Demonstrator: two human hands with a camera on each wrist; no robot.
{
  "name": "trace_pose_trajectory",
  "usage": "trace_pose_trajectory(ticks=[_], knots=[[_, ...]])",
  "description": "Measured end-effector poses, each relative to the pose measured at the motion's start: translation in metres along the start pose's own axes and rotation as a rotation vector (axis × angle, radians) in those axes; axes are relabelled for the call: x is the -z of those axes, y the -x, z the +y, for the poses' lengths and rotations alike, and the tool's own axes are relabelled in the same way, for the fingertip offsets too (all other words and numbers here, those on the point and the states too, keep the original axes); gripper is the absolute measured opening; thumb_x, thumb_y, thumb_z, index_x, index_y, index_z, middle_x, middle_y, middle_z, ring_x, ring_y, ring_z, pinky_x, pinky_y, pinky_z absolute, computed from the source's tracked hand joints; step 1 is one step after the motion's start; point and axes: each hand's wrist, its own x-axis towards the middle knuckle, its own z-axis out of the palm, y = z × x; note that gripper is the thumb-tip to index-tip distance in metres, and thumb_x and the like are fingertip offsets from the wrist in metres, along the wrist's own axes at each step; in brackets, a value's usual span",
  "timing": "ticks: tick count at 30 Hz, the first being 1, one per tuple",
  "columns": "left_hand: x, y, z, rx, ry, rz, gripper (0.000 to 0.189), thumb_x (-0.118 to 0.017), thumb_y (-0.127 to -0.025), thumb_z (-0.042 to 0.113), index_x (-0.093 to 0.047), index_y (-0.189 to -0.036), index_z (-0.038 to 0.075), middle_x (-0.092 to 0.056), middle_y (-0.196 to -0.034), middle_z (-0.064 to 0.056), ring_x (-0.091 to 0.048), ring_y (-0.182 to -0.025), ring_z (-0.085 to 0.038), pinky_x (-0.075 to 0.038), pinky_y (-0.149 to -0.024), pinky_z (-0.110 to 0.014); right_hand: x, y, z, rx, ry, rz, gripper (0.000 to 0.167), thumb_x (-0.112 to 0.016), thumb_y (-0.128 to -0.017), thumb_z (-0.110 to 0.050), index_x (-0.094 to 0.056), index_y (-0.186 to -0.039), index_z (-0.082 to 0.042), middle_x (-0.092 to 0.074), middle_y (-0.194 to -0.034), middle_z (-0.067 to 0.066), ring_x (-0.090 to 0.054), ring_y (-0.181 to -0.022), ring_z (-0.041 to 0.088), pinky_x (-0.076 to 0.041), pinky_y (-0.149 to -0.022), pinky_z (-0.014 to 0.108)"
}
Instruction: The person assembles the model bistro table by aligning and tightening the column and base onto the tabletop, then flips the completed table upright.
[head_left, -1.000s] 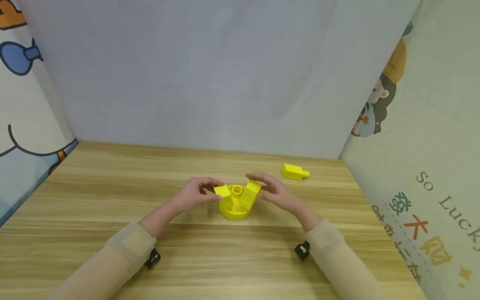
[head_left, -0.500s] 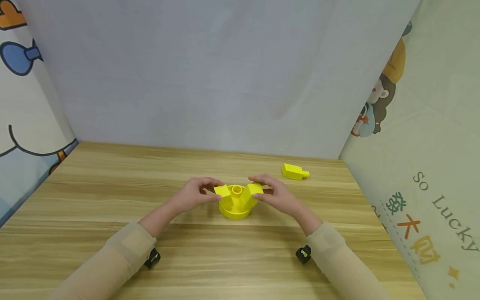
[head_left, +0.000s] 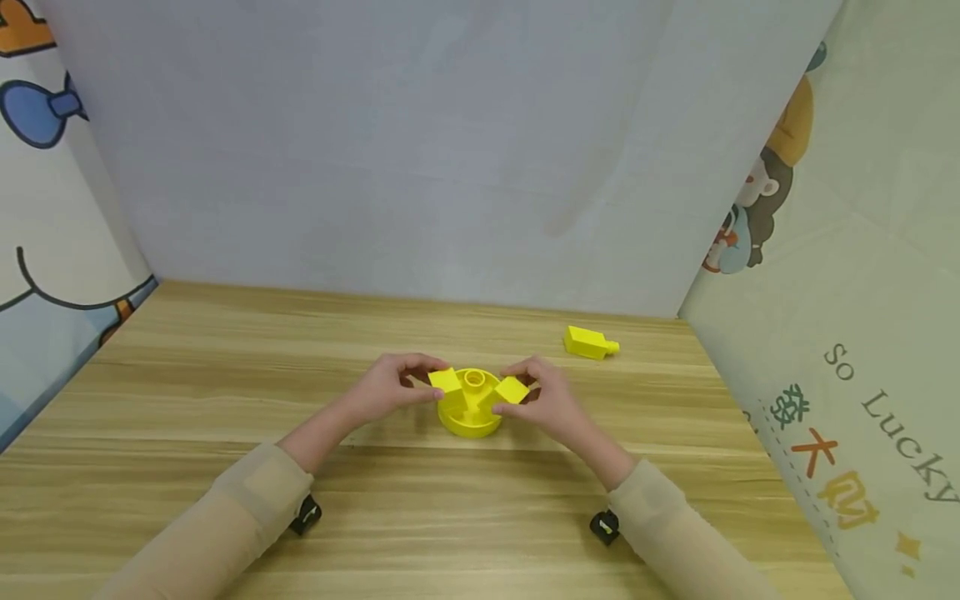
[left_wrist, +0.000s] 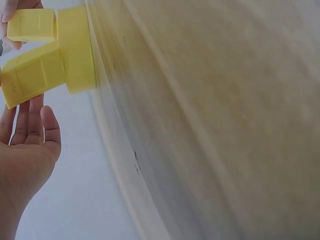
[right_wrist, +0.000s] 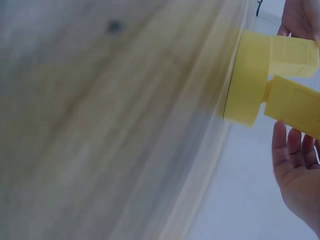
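A round yellow dish-shaped base (head_left: 470,430) sits on the table with a ring-shaped socket (head_left: 474,380) showing inside it. On its left side a yellow block (head_left: 447,382) leans outward, its lower end in the base. My left hand (head_left: 390,390) grips that block between thumb and fingers. At the right side my right hand (head_left: 553,403) pinches a second yellow block (head_left: 512,390), tilted outward. In the right wrist view, a narrow neck on this block (right_wrist: 295,106) meets the base (right_wrist: 247,77); how deep it sits is hidden.
Behind the right hand, another yellow block with a round peg (head_left: 589,342) lies on its side on the wooden table (head_left: 360,517). A pale cloth wall (head_left: 420,167) rises at the back, with printed cloths on both sides.
My right hand has turned its block about its length and shifted slightly, its thumb now on the near side. The left hand, left block and base have stayed in place.
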Motion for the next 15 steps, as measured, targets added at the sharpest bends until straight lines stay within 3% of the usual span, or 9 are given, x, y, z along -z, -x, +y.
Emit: trace_pose_trajectory(ticks=[5, 10, 12, 15], knots=[[0.0, -0.001, -0.001, 0.002, -0.005, -0.004, 0.04, -0.074, -0.082, 0.022, -0.064, -0.118, 0.008, -0.066, -0.11, -0.007, -0.059, -0.091, -0.019, -0.052, -0.071, -0.029, 0.004, -0.002, 0.001, 0.025, 0.031, -0.093, 0.058, -0.082, -0.074, -0.023, -0.056, -0.123, -0.005, -0.056, -0.116, 0.01, -0.053, -0.099, 0.026, -0.05, -0.086, 0.049], [0.001, -0.001, -0.001, 0.004, 0.01, -0.017, 0.04, -0.073, -0.083, 0.023, -0.064, -0.119, 0.008, -0.065, -0.112, -0.008, -0.058, -0.094, -0.019, -0.051, -0.073, -0.029, 0.02, -0.006, 0.007, 0.132, -0.066, -0.31, 0.072, -0.075, -0.08, -0.011, -0.039, -0.143, -0.013, -0.037, -0.146, 0.006, -0.037, -0.131, 0.026, -0.036, -0.106, 0.05], [0.0, -0.001, -0.001, 0.004, 0.016, -0.019, 0.04, -0.073, -0.084, 0.021, -0.064, -0.12, 0.008, -0.065, -0.113, -0.008, -0.058, -0.094, -0.02, -0.051, -0.073, -0.028, 0.026, -0.007, 0.009, 0.166, -0.12, -0.382, 0.071, -0.069, -0.084, -0.004, -0.035, -0.145, -0.012, -0.032, -0.15, 0.006, -0.032, -0.137, 0.028, -0.031, -0.109, 0.05], [0.0, -0.002, -0.005, 0.004, 0.009, -0.012, 0.04, -0.072, -0.084, 0.019, -0.063, -0.121, 0.007, -0.065, -0.114, -0.01, -0.058, -0.095, -0.021, -0.051, -0.072, -0.027, 0.028, -0.011, 0.012, 0.199, -0.113, -0.418, 0.059, -0.061, -0.088, 0.001, -0.039, -0.142, -0.007, -0.039, -0.146, 0.01, -0.035, -0.135, 0.029, -0.031, -0.109, 0.049]])
